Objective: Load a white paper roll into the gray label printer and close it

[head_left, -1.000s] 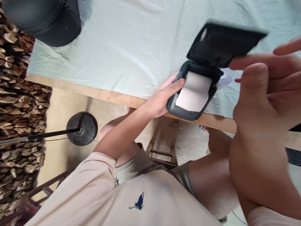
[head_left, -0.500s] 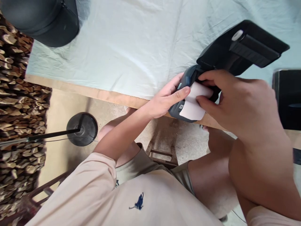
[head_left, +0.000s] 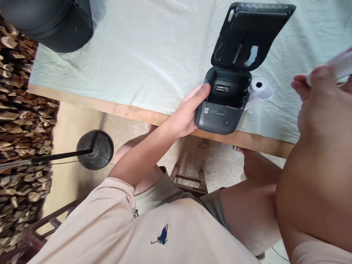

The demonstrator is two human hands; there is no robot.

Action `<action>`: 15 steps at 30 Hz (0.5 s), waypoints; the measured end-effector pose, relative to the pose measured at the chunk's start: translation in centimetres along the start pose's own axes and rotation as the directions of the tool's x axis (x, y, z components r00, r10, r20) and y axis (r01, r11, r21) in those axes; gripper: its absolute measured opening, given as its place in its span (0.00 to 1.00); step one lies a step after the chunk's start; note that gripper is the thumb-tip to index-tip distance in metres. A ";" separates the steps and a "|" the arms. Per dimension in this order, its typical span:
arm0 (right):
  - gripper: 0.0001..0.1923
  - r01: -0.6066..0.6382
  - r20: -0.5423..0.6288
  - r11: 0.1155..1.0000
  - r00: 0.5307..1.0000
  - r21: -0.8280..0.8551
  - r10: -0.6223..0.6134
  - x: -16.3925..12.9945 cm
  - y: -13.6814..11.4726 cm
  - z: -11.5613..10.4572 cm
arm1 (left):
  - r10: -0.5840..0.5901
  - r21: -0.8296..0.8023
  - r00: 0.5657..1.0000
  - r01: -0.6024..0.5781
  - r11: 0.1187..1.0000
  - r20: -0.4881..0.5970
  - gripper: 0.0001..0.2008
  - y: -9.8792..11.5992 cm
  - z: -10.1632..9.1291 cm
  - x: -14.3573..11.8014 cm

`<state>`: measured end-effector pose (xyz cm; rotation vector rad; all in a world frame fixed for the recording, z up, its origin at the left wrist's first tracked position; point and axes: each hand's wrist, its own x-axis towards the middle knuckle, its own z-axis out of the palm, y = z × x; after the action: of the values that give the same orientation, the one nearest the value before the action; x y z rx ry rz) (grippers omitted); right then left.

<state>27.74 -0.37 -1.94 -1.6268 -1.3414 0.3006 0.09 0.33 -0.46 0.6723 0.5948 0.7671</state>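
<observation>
The table (head_left: 154, 55), draped in a pale cloth, fills the upper half of the head view, its wooden edge running from 9 o'clock toward 3 o'clock. Near that edge sits the small dark printer (head_left: 223, 106), its lid (head_left: 249, 35) swung up and leaning away toward 12 o'clock, so the paper bay (head_left: 228, 90) lies open and bare. The bay's long axis runs across the printer, roughly 9 to 3 o'clock, slightly tilted.

The left hand (head_left: 187, 113) is at the printer's 9 o'clock side, its grip wrapped on the casing with the thumb over the bay's rim; it is touching and steadying the body.

The right hand (head_left: 319, 95) is raised well apart at the printer's 3 o'clock, close to the camera and blurred. Its grip is closed on something white, a paper roll (head_left: 337, 66) as far as can be told, whose long axis slants from 8 toward 2 o'clock, not lined up with the bay.

A second paper roll (head_left: 258, 90) lies on the cloth just beside the printer at its 3 o'clock, its open core facing up toward the camera.
</observation>
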 end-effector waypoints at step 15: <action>0.24 0.367 0.086 0.848 0.928 -0.383 -0.363 -2.5 -4.2 1.0 | 0.009 -0.043 1.000 -0.008 0.999 0.007 0.15 0.0 0.2 0.0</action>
<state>23.58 -2.35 -0.07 -1.6402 -1.7687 -0.2078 0.22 0.28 -0.31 0.6385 0.5678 0.7829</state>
